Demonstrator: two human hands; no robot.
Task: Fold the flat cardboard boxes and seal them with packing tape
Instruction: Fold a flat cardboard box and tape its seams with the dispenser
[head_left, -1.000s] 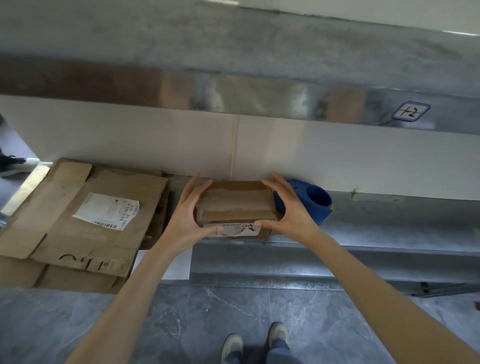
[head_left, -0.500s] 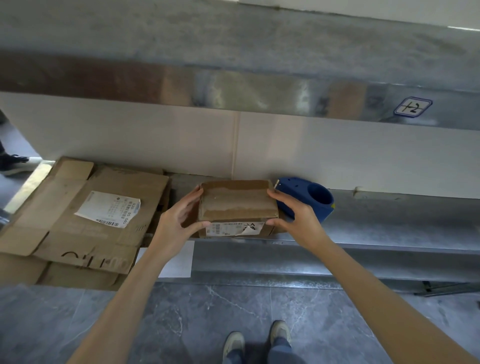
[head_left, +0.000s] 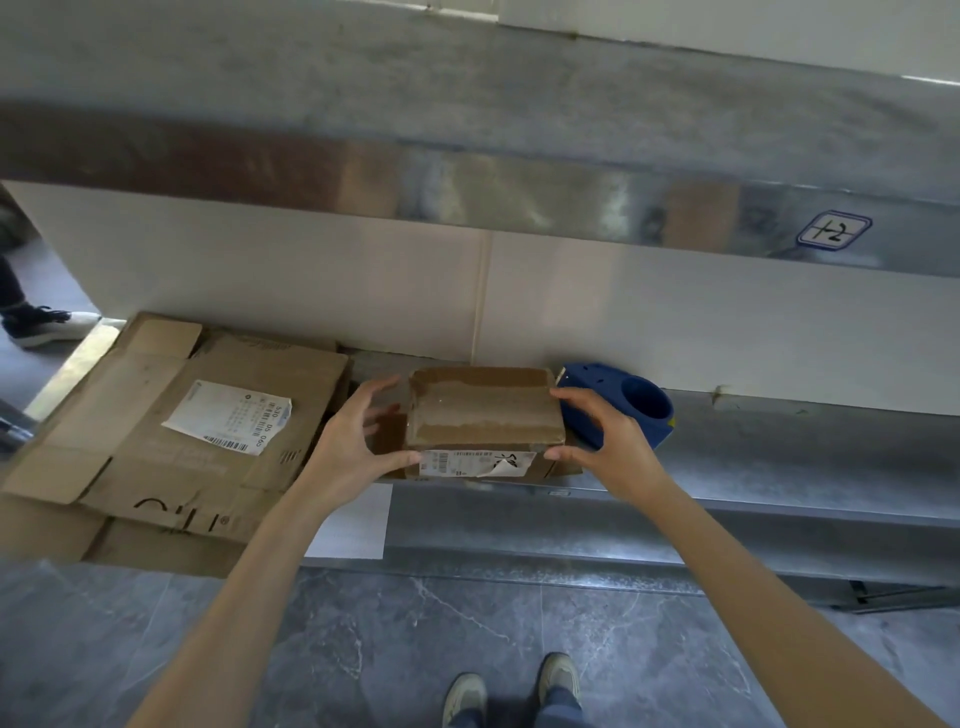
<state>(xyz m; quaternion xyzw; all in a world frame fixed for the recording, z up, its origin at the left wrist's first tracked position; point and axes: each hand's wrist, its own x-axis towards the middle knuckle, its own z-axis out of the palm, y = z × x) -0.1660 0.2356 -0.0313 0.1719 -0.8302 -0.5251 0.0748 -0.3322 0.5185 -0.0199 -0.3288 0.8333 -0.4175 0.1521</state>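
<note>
A small brown cardboard box (head_left: 483, 415), folded up with clear tape across its top and a white label on its front, sits on the metal ledge (head_left: 779, 467). My left hand (head_left: 353, 447) holds its left end, thumb on the front lower corner and fingers curled by the side flap. On the right end, my right hand (head_left: 608, 441) has its fingers on the top corner and its thumb at the front corner. A blue tape dispenser (head_left: 623, 405) stands just behind my right hand. Flat cardboard boxes (head_left: 156, 441) lie stacked at the left.
A white panel wall (head_left: 675, 322) rises directly behind the ledge, with a metal shelf above it. A white sheet (head_left: 353, 525) hangs off the ledge front. Another person's shoe (head_left: 47, 325) shows at far left. My own shoes (head_left: 509, 691) stand on the grey tiled floor.
My hands have slid from over the box's top back to its two ends. The box has stayed in about the same spot on the ledge.
</note>
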